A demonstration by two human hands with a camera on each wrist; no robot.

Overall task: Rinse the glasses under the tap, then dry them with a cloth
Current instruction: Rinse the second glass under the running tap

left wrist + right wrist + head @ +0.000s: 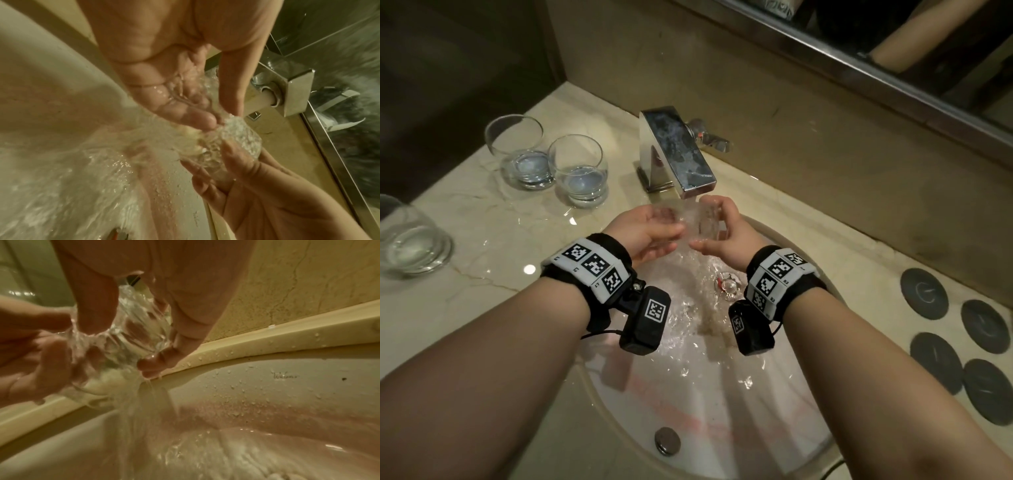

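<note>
A clear glass (697, 221) lies tilted under the running stream of the chrome tap (676, 150). Water pours over it into the basin. My left hand (654, 236) holds its left end between thumb and fingers. From the other side my right hand (722, 233) grips it, thumb near and fingers far. The left wrist view shows the left fingers (185, 113) wet against the glass (236, 141). In the right wrist view, the right fingers (162, 358) curl round the glass (131, 331). Three more glasses (517, 150) (578, 171) (410, 236) stand on the counter to the left. No cloth is in view.
The white basin (722, 404) has a drain (729, 284) under the flow and a round overflow cap (667, 442) near me. Several dark round coasters (924, 293) lie on the marble counter at the right. The tap lever (714, 140) points right, and a mirror edge (893, 78) runs behind.
</note>
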